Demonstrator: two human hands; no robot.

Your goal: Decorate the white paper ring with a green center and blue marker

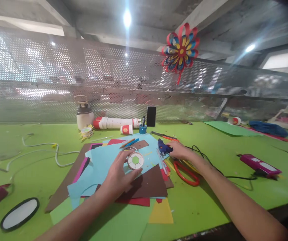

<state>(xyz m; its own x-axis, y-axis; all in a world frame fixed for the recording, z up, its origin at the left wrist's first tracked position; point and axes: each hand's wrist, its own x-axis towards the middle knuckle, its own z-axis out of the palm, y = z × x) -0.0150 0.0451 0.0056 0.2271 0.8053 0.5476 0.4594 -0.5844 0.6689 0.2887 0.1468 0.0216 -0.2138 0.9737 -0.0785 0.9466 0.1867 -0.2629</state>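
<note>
My left hand [120,170] holds a small round piece [135,161] between thumb and fingers, above the stacked paper. The piece is white with a green centre, dark lines and a brown edge. My right hand [178,150] is closed round a dark blue glue gun [163,146], whose tip lies over the right side of the light blue paper [101,167]. The two hands are apart. A brown sheet [149,184] lies below the round piece. Red-handled scissors [187,175] rest under my right forearm.
Pencils and a blue pen [131,143] lie on the paper. Behind stand a blue pen holder [142,129], a paper cup [126,129], a white-and-red tube [116,123] and a jug [84,117]. A magenta device [261,164] and black cable are right, white cables left.
</note>
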